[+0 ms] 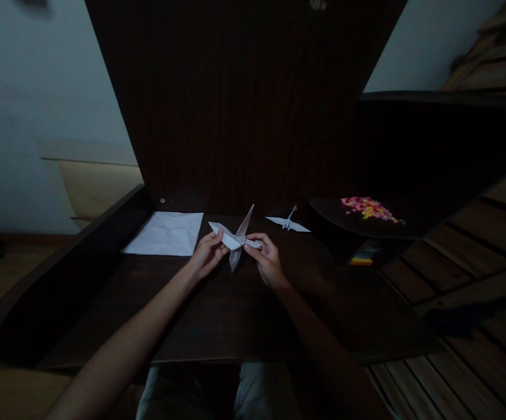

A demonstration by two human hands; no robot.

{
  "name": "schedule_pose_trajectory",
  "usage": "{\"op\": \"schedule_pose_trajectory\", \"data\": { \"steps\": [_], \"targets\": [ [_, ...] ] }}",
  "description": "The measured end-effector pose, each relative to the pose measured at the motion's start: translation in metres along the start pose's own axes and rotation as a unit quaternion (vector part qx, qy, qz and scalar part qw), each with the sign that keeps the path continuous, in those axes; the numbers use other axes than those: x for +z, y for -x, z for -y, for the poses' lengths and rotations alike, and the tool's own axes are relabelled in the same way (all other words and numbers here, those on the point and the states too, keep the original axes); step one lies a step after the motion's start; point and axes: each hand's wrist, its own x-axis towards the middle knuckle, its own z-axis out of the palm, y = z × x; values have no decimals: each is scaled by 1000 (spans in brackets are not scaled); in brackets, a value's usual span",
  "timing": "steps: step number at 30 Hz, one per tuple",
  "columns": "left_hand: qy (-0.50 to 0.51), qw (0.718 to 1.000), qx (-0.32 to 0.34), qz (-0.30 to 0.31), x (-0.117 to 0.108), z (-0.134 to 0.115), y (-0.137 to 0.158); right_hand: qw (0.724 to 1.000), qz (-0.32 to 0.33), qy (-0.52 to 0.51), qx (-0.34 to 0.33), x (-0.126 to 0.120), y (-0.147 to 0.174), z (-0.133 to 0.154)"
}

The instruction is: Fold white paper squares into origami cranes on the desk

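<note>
A white folded paper crane [234, 240] is held up between my two hands, above the dark desk. My left hand [209, 252] pinches its left point between thumb and fingers. On the other side, my right hand [267, 256] grips the right point in the same way. One long wing rises upward from the middle and another points down toward me. Behind my right hand, a second paper crane [288, 224] rests on the desk with its wings spread. To the left of my left hand lies white square paper [165, 234], slightly creased.
The dark wooden desk [227, 326] has a raised side panel [60, 280] at left and a tall back board [244, 116]. On a rounded shelf [327, 213] at right sits a pile of small colourful pieces [369, 208]. A yellow-edged item [361, 261] lies beneath it.
</note>
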Motion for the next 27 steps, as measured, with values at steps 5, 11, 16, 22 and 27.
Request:
{"op": "schedule_pose_trajectory", "data": {
  "steps": [5, 11, 16, 22, 27],
  "targets": [
    [-6, 1000, -18, -5, -1, 3, 0, 999, -27, -27, -3, 2, 2, -2],
    [-22, 998, -44, 29, -6, 7, 0, 998, -17, -64, 6, 3, 4, -2],
    [-23, 997, -68, 18, -2, 6, 3, 991, 8, -122, 54, 3, 4, -1],
    [-105, 991, -77, -26, 5, 10, 3, 990, -11, -117, 77, 4, 3, -4],
    [-139, 989, -14, -55, -4, 2, -3, 997, -41, -48, 33, -1, 0, -2]
  ]
}}
